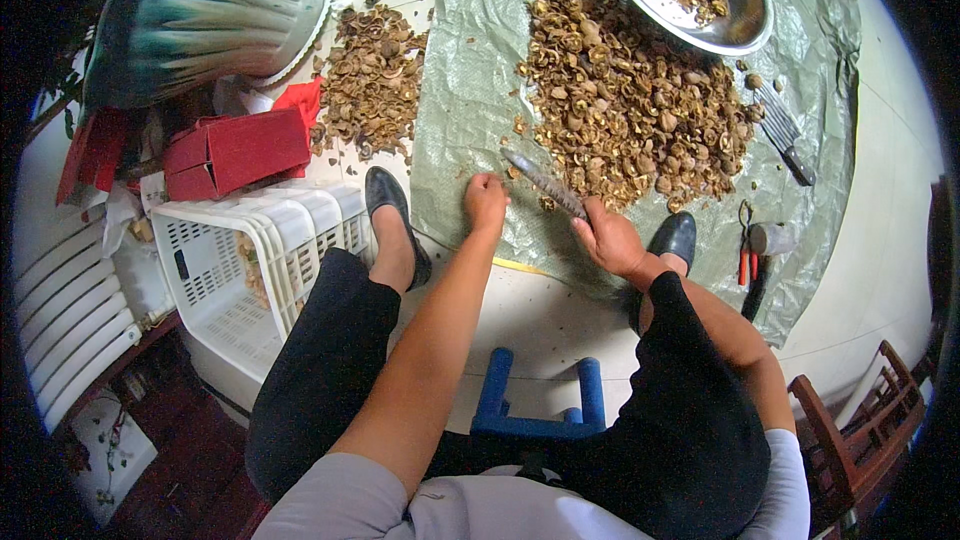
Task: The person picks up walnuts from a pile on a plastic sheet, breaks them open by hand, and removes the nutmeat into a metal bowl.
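Long grey metal file-like tool (545, 182) lies slanted over the near edge of the green woven tarp (470, 70), gripped at its lower end by the right hand (607, 238), fingers wrapped tight around it. Left hand (486, 201) is a closed fist just beside the tool's tip; what it holds, cannot tell. Beyond: brown pile of cracked walnut shells (630, 100), round steel bowl (745, 25) of nut pieces, white plastic crate (250, 260) left.
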`<state>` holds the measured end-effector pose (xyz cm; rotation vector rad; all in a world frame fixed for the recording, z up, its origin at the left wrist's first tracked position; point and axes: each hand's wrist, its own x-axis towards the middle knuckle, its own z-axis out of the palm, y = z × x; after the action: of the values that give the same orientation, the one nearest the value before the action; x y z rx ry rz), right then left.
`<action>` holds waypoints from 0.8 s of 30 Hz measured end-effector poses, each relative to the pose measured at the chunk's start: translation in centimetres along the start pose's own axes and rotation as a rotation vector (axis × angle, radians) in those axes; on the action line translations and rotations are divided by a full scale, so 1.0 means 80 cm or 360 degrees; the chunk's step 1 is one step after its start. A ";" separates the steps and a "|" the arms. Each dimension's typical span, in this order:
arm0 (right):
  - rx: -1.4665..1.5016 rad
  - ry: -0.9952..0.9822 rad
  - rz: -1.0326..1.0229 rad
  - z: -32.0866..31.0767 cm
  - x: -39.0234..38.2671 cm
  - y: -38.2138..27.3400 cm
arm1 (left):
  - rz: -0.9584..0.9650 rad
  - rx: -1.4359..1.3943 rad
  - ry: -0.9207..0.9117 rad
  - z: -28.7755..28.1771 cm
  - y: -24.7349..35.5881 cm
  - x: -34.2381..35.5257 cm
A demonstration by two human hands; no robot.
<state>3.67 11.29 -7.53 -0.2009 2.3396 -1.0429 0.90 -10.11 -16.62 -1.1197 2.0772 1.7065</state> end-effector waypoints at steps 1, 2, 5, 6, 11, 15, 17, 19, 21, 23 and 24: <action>-0.0066 -0.0057 -0.0004 0.005 0.003 0.003 | 0.0034 -0.0014 0.0020 -0.002 -0.003 -0.002; -0.0132 -0.0114 -0.0008 0.009 0.007 0.006 | -0.0010 -0.0002 0.0012 -0.005 -0.006 -0.003; -0.0233 -0.0261 0.0296 0.014 0.018 0.018 | -0.0111 0.0032 -0.0032 0.002 -0.004 -0.011; -0.0243 -0.0213 0.0248 0.015 0.014 0.018 | -0.0133 0.0053 -0.0037 0.003 -0.004 -0.016; 0.0079 -0.0118 0.0002 0.003 -0.002 0.012 | -0.0087 0.0077 -0.0026 -0.008 -0.004 -0.014; 0.0287 0.0045 0.0062 0.008 -0.008 0.026 | 0.0205 0.0215 -0.0019 0.000 0.005 -0.011; 0.0270 0.0038 0.0144 0.009 -0.011 0.035 | 0.0347 0.0425 -0.0006 0.002 0.009 -0.008; 0.0246 0.0044 0.0203 0.005 -0.019 0.046 | 0.0399 0.0691 -0.0016 0.014 0.024 -0.012; 0.0238 0.0053 0.0201 0.004 -0.023 0.049 | 0.0447 0.0765 -0.0008 0.016 0.022 -0.006; 0.0258 0.0049 0.0187 0.007 -0.023 0.047 | 0.0515 0.0814 0.0008 0.010 0.019 0.002; 0.0262 0.0049 0.0188 0.007 -0.024 0.049 | 0.0553 0.0817 0.0002 0.012 0.018 0.003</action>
<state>5.91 14.25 -9.83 0.0159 2.2489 -1.1795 -0.53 -9.31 -15.99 -0.6308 2.6145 1.1633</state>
